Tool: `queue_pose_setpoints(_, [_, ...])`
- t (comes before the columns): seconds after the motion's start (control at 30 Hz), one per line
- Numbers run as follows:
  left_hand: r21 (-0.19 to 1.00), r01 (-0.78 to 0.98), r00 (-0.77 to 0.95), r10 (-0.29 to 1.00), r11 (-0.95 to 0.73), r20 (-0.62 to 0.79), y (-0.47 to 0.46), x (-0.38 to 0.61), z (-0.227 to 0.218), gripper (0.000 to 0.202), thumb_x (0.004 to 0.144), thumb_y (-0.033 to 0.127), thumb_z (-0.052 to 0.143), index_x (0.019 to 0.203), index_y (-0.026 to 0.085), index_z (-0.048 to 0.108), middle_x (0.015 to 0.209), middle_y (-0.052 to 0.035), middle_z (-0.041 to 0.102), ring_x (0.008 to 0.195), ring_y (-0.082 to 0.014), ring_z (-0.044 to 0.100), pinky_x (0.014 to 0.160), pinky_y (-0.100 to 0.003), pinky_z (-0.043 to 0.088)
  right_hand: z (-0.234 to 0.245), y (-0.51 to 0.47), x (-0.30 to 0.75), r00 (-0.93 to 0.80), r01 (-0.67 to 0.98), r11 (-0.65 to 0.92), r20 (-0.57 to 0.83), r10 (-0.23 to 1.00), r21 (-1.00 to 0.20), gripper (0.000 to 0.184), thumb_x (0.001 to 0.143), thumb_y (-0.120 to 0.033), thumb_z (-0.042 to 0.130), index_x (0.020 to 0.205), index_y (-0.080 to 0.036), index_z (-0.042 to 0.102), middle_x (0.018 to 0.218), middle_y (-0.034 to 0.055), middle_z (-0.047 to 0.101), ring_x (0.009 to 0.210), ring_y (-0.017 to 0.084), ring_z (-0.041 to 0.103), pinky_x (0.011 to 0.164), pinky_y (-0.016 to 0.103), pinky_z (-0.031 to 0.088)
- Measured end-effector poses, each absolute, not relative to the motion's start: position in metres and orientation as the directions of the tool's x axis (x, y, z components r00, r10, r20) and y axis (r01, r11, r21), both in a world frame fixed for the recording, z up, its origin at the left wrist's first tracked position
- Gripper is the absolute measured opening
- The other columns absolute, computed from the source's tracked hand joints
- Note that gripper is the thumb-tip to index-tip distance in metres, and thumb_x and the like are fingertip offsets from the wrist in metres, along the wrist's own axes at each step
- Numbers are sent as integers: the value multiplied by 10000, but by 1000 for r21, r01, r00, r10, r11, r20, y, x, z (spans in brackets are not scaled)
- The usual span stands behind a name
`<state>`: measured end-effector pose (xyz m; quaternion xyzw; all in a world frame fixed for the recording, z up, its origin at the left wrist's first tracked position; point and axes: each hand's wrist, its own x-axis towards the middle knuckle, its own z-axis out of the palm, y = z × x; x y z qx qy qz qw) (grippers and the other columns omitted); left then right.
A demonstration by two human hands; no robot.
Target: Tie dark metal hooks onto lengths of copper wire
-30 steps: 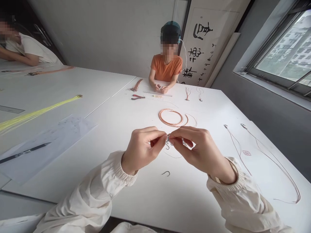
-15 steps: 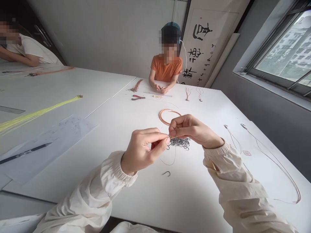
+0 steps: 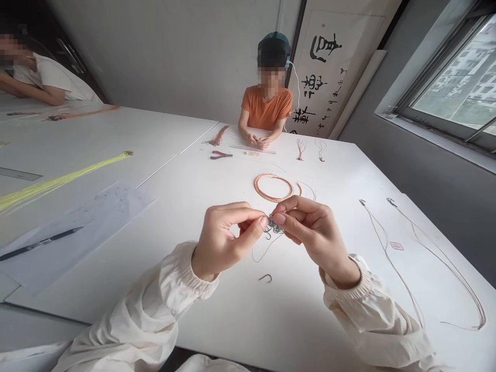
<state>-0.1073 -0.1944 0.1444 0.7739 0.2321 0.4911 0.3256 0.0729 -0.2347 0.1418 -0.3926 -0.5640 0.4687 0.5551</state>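
My left hand [image 3: 228, 240] and my right hand [image 3: 310, 222] meet above the white table [image 3: 217, 310], fingertips pinching a small bunch of dark metal fish hooks [image 3: 275, 226] from both sides. A thin dark line [image 3: 264, 250] hangs in a loop from the bunch down toward the tabletop. One loose hook [image 3: 265, 278] lies on the table below my hands. Beyond my fingers rests a coil of copper-coloured wire [image 3: 273, 187]. My fingers hide part of the bunch.
A person in an orange shirt [image 3: 266, 109] sits at the far side, hands at the table edge, near red-handled pliers [image 3: 221, 155] and a ruler [image 3: 252, 150]. Long thin lines with hooks [image 3: 426, 258] lie at right; paper with a pen [image 3: 42, 250] lies at left.
My right hand has come back down and left toward my left hand. The spread-out cluster of hooks now sits as a tighter bunch between my fingertips.
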Motion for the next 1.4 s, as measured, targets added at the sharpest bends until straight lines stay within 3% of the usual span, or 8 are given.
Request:
queue_pose_setpoints(0.17, [961, -103, 656, 709, -257, 260, -183, -113, 147, 297, 931, 270, 536, 731, 132, 706, 641, -50, 642, 508, -117, 556, 424, -227, 445, 140, -235, 75, -116, -76, 268, 276, 954, -960, 165, 875, -341, 692, 848, -181, 666, 613, -1, 605, 452, 70, 336, 415, 244, 253])
queue_pose_setpoints(0.3, [980, -71, 685, 705, -187, 184, -182, -112, 149, 327, 916, 337, 588, 689, 131, 699, 557, -29, 588, 459, -104, 507, 389, -214, 398, 136, -235, 75, -131, -109, 296, 309, 942, -949, 126, 875, -298, 698, 839, -178, 686, 637, 16, 667, 442, 72, 383, 407, 242, 282])
queue_pose_setpoints(0.43, [970, -61, 642, 734, -237, 220, -188, -109, 152, 273, 873, 287, 659, 663, 120, 708, 473, 1, 529, 398, -66, 414, 360, -192, 330, 133, -234, 74, -133, -170, 316, 340, 931, -933, 89, 862, -234, 718, 798, -174, 700, 543, -17, 615, 421, 63, 410, 404, 226, 291])
queue_pose_setpoints(0.63, [937, -96, 545, 770, -336, 332, -194, -108, 152, 272, 866, 212, 654, 611, 123, 692, 533, -6, 564, 446, -69, 481, 381, -182, 363, 126, -231, 75, -210, -297, 275, 344, 915, -914, 87, 929, -239, 640, 925, -194, 714, 512, -43, 565, 440, 71, 484, 423, 216, 338])
queue_pose_setpoints(0.87, [738, 15, 442, 667, -674, 600, -193, -107, 145, 261, 858, 116, 644, 598, 137, 664, 520, 22, 523, 460, -59, 454, 442, -203, 376, 129, -233, 66, -64, -201, 375, 395, 917, -905, 111, 944, -258, 609, 881, -184, 662, 652, 4, 644, 567, 117, 589, 454, 231, 471])
queue_pose_setpoints(1.03, [703, 58, 423, 655, -709, 626, -190, -104, 140, 292, 853, 110, 650, 563, 137, 637, 504, 22, 513, 471, -71, 479, 448, -216, 372, 129, -236, 61, 30, -103, 438, 437, 899, -893, 115, 943, -241, 599, 865, -173, 651, 705, 15, 644, 658, 153, 642, 629, 334, 568])
queue_pose_setpoints(1.2, [720, 74, 349, 694, -690, 630, -194, -106, 143, 310, 839, 122, 671, 532, 145, 630, 490, 22, 519, 465, -78, 483, 436, -221, 370, 130, -232, 71, 203, -41, 516, 499, 843, -856, 88, 940, -223, 601, 886, -178, 653, 692, 8, 657, 623, 155, 665, 623, 326, 564])
queue_pose_setpoints(1.4, [732, 61, 385, 692, -679, 610, -196, -105, 146, 288, 833, 105, 663, 549, 145, 645, 489, 23, 519, 473, -82, 498, 454, -223, 395, 138, -233, 80, 76, 76, 426, 431, 899, -902, 128, 929, -298, 624, 1006, -198, 646, 1085, 57, 662, 592, 101, 617, 576, 306, 509])
